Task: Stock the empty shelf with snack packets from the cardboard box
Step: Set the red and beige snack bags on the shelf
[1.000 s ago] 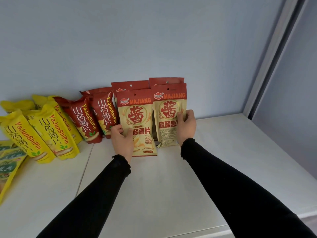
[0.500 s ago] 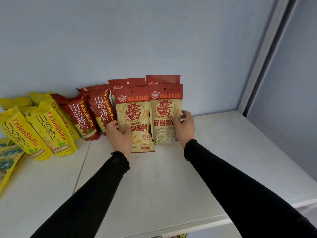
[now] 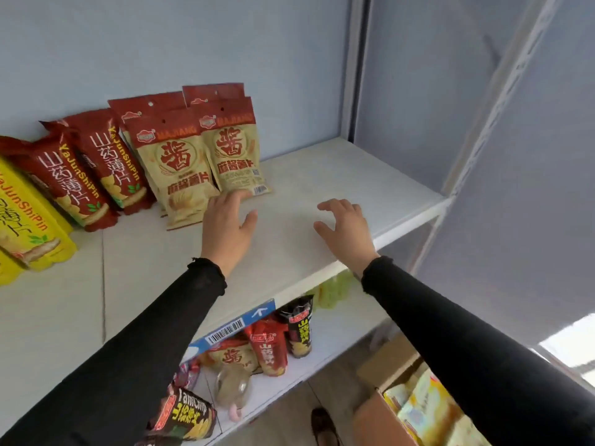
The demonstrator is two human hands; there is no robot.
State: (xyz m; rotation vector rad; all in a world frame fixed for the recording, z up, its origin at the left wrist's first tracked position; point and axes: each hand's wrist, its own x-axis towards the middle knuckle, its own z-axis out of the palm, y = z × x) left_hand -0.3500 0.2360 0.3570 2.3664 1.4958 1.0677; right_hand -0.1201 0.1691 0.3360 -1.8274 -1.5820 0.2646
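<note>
— Packets (image 3: 180,175) stand in a row at the back of the shelf (image 3: 322,175), leaning on the wall: yellow at the far left, red next, then the tan ones.
— And the hands?
— Left hand (image 3: 230,225) hovers with fingers loose, holding nothing, fingertips just at the foot of the rightmost tan packet (image 3: 236,156). Right hand (image 3: 346,230) is spread and empty over bare shelf, well apart from any packet.
— Where is more stock?
— Cardboard box (image 3: 386,410) sits low at the right, below the right arm, packets showing inside. I judge the right hand the nearer one to reach down.
</note>
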